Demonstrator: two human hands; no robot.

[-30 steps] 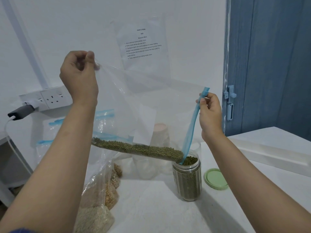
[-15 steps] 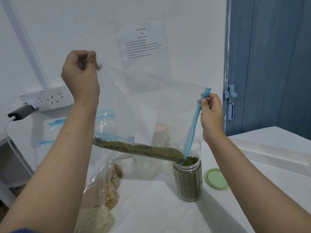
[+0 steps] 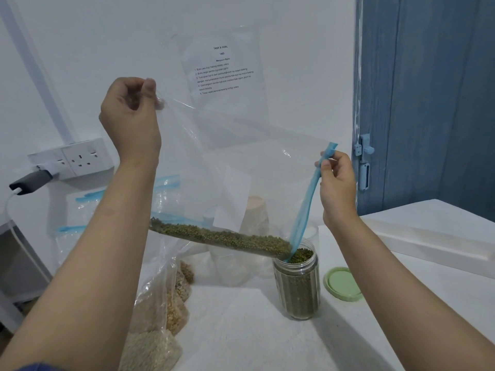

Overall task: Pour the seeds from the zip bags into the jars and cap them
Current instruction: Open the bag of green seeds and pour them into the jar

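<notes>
- Pouring is the step in hand: green seeds (image 3: 222, 236) slide along the lower fold of a clear zip bag (image 3: 241, 167) toward its corner, which sits in the mouth of an open jar (image 3: 297, 287) on the white table (image 3: 254, 330).
- Nearest the viewer, bags of pale grain (image 3: 160, 317) lie at the table's left edge, untouched; what kinds of seed they hold is hard to make out.
- The jar looks full almost to the rim, while a long band of seeds remains in the bag, so I judge the next move calls for care: slow the flow, lift the corner before it overflows, then fetch the green lid (image 3: 342, 283) lying just beside the jar.
- The right hand (image 3: 338, 188) pinches the blue zip strip (image 3: 308, 199) near its top, thumb and fingertips closed on it, steering the opening.
- The left hand (image 3: 131, 116) is raised higher, fingers curled and pinching the bag's far bottom corner to tilt it.
- Whether seeds actually pass the rim right now cannot be told; the strip covers the spout.
- Behind the bag, more clear jars (image 3: 233, 266) and a pinkish lid show only blurred through the plastic.
- Farther back, empty zip bags (image 3: 88, 199) lean by a wall socket (image 3: 80, 159), and a printed sheet (image 3: 222, 68) is too small to read.
</notes>
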